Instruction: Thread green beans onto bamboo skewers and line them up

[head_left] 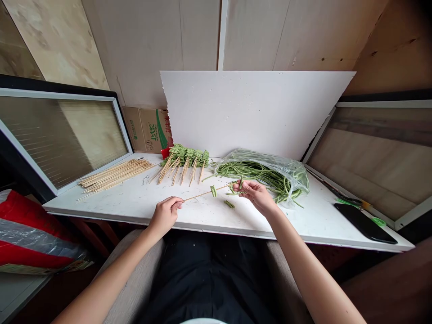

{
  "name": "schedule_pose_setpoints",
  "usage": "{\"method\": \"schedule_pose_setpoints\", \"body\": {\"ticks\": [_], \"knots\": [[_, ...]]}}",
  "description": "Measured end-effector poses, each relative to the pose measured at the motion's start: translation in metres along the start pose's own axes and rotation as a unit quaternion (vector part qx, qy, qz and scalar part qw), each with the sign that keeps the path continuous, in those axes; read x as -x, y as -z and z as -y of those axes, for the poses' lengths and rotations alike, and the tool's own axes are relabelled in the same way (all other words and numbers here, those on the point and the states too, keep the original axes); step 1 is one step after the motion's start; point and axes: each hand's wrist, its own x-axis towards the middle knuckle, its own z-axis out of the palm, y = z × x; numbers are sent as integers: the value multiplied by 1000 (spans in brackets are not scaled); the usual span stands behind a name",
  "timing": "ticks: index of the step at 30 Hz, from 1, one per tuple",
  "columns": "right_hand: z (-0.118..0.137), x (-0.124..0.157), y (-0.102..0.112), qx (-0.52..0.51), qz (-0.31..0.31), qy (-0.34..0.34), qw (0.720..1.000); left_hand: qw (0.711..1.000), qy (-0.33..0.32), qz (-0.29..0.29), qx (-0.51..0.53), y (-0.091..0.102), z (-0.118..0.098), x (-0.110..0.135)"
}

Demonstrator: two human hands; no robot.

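Observation:
My left hand (166, 213) is closed around the blunt end of a thin bamboo skewer (199, 195), which slants up to the right. A cut green bean piece (213, 191) is threaded crosswise partway along it. At the skewer's far end, my right hand (257, 196) pinches another bean piece (241, 182) between thumb and fingers; whether the tip has pierced it I cannot tell. Several loose cut pieces (229, 204) lie on the table below that hand. Behind it, long green beans (270, 174) spill from a clear plastic bag (299, 173).
On the white table (202, 220), filled bean skewers (185, 155) are stacked at the back, left of a bundle of bare skewers (116, 174). A black phone (364, 222) and scissors (344, 195) lie right. A white board (253, 112) and cardboard box (146, 130) stand behind.

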Motion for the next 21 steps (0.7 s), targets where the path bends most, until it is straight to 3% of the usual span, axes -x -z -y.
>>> {"method": "schedule_pose_setpoints", "body": {"ticks": [4, 21], "knots": [[1, 0, 1, -20, 22, -2, 1000, 1000, 7, 7, 14, -2, 0, 1], [-11, -5, -3, -109, 17, 14, 994, 999, 16, 20, 33, -2, -2, 1]]}}
